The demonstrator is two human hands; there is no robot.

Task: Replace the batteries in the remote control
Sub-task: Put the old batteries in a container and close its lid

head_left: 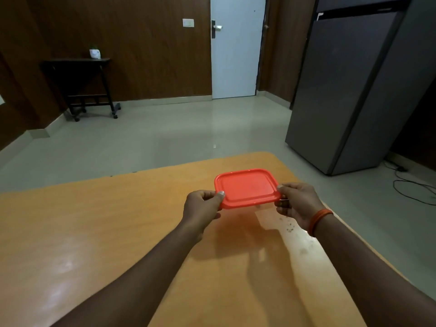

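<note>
1. Two bare forearms reach forward from the bottom edge over the orange-brown worktop (94, 232), whose glossy surface shows pale reflections on its left part.
2. The left hand (203, 205) pinches the left edge of a red rectangular lid (246, 188), thumb on top and fingers curled beneath.
3. The right hand (296, 201) pinches the lid's right edge the same way; an orange band (319, 220) circles that wrist.
4. The lid is held roughly level above the far right part of the worktop. Whether a container hangs under it cannot be told, though something pale and clear shows just below its near edge.
5. Small dark specks (289, 226) lie on the worktop just beneath the right hand.
6. No remote control or batteries can be made out anywhere on the worktop.
7. Beyond the worktop lies a pale tiled floor (153, 138).
8. A dark grey refrigerator (349, 90) stands at the right, with a black cable (410, 185) trailing on the floor beside it.
9. A white door (236, 55) is set in the wood-panelled far wall.
10. At the left, a dark side table (85, 83) on castors carries a small white pot (94, 53) with a green plant.
</note>
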